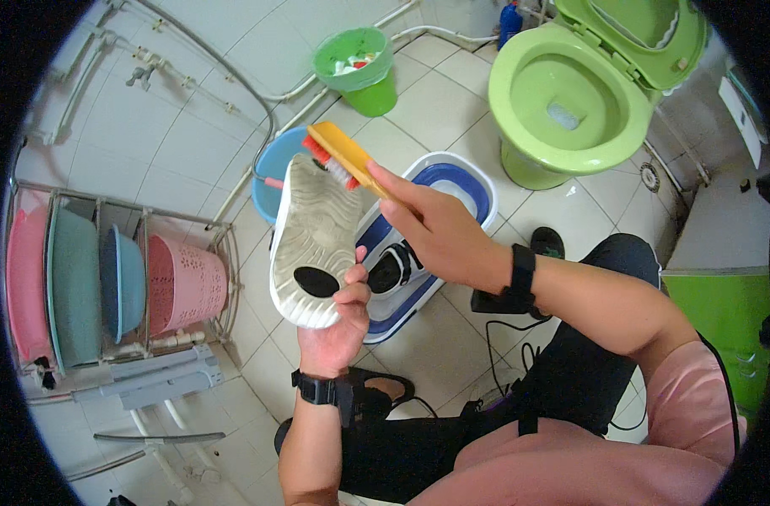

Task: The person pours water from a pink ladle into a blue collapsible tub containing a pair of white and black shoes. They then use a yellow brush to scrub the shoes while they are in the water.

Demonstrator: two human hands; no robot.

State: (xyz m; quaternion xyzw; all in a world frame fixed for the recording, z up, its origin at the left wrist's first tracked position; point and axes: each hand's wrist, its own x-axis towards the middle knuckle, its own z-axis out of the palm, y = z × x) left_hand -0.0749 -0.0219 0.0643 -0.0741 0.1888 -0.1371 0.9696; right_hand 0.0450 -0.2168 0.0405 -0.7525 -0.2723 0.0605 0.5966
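Note:
My left hand (344, 316) grips a shoe (325, 234) near its heel, with the pale ridged sole facing up and a black oval patch at the lower end. In my right hand (442, 234) is the handle of a yellow scrubbing brush (344, 148). Its red and white bristles are over the sole's upper end; whether they touch cannot be told. Beneath my hands, a black and white shoe (391, 269) lies in a white and blue plastic basin (492, 196). A light-blue bucket (264, 164) stands behind the held shoe, partly hidden, with a hose's pink end over it.
A green waste bin (375, 95) stands by the tiled wall, and a green toilet (574, 164) at the upper right. On the left, a rack (144, 212) holds basins and a pink basket (201, 284). Black cables (492, 354) lie on the floor near my feet.

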